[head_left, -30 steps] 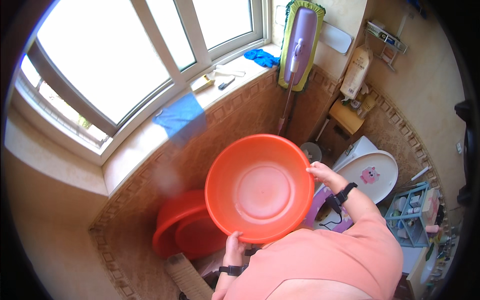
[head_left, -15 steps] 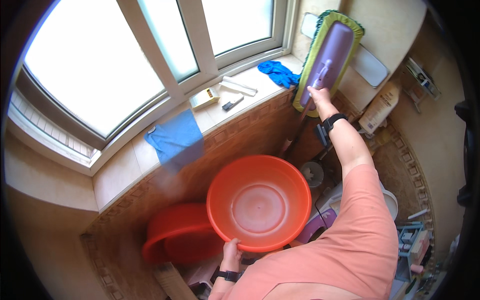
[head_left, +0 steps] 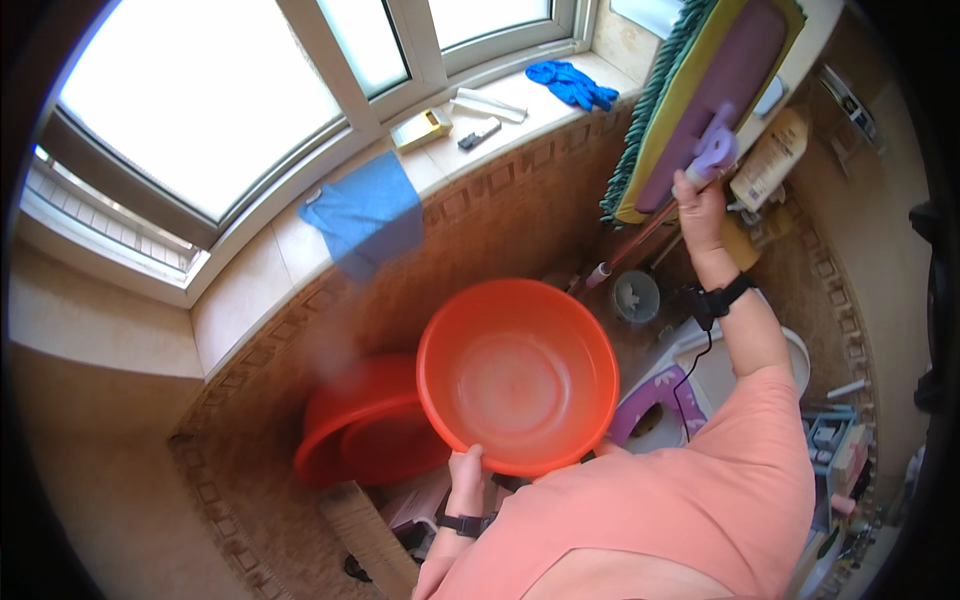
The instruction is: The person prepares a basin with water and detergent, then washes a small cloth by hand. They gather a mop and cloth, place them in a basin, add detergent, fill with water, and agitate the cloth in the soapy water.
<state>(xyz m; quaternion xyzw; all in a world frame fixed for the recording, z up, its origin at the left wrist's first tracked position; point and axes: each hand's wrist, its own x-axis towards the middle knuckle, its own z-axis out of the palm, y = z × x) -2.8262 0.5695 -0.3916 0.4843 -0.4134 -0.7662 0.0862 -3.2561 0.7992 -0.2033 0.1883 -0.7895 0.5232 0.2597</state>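
Note:
My right hand (head_left: 702, 212) is closed round the top of the handle of a flat mop (head_left: 718, 90), just below its purple joint. The mop head is raised, with a purple plate, yellow-green cloth and a dark green fringe; its pinkish pole (head_left: 640, 240) slants down to the left. With my left hand (head_left: 467, 470) I grip the near rim of a round red basin (head_left: 518, 375), tilted against my body. Its inside shows whitish marks and no contents. The fingers under the rim are hidden.
A second red basin (head_left: 370, 425) leans behind at the left, near a wooden board (head_left: 368, 535). On the sill lie a blue cloth (head_left: 365, 212), blue gloves (head_left: 572, 84) and a small yellow box (head_left: 421, 129). A toilet with a purple seat cover (head_left: 640, 408) and a bin (head_left: 636, 297) stand right.
My right hand has drawn the mop away from the wall corner, toward me and to the right, so its head looks larger. The basin in my left hand has shifted slightly up in view.

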